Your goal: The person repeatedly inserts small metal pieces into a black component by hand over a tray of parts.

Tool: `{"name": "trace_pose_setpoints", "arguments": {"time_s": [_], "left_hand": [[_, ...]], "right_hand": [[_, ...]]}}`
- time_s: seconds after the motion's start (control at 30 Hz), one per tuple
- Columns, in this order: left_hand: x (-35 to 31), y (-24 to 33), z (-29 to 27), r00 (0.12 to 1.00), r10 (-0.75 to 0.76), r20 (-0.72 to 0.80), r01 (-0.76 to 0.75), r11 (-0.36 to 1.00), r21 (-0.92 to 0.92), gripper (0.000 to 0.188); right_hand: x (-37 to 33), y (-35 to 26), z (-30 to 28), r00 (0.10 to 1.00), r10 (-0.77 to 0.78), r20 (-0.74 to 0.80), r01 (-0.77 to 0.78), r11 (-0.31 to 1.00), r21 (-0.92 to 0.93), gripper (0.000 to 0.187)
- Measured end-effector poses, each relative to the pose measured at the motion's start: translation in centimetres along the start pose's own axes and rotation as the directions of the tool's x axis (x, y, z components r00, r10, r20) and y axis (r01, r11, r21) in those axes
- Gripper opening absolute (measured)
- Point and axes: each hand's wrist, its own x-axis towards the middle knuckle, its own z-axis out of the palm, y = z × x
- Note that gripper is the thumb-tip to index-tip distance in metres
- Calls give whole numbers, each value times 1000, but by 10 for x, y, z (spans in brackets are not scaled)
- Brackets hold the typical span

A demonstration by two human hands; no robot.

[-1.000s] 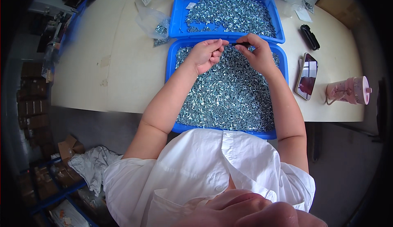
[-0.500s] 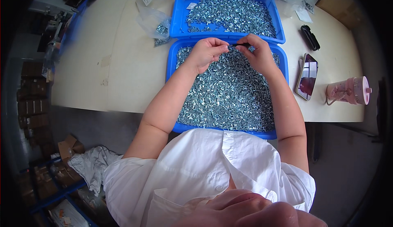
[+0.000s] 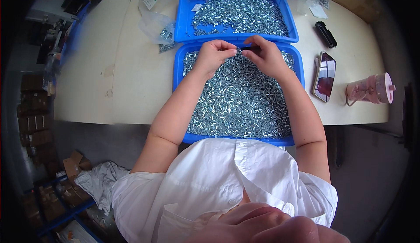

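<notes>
Above the far part of the near blue tray, both my hands meet at the fingertips. My left hand is closed in a pinch, with a tiny metal piece at its fingertips, too small to make out fully. A short, dark, slim tool is gripped between the thumb and fingers of my right hand, its tip pointing at the left fingertips. Below them, a thick layer of small shiny metal pins fills the near tray.
Behind stands a second blue tray, partly filled with similar pins. A clear bag with pins lies to its left. On the right are a black case, a phone and a pink cup. A cardboard box sits at the far right.
The view has shifted slightly. My right hand with the dark tool has come a little closer to the left fingertips. Both grips look the same.
</notes>
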Motion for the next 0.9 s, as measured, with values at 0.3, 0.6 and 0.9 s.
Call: {"name": "trace_pose_setpoints", "arguments": {"time_s": [0.3, 0.6, 0.9], "left_hand": [[0, 0, -1, 999, 31, -24, -28, 993, 114, 12], [0, -2, -3, 992, 120, -35, -112, 978, 174, 13], [-3, 4, 5, 993, 113, -30, -110, 991, 76, 17]], "right_hand": [[3, 7, 1, 1000, 11, -20, -17, 947, -321, 22], [5, 8, 0, 988, 136, 73, -113, 959, -259, 18], [3, 12, 2, 993, 115, 6, -114, 990, -76, 17]]}}
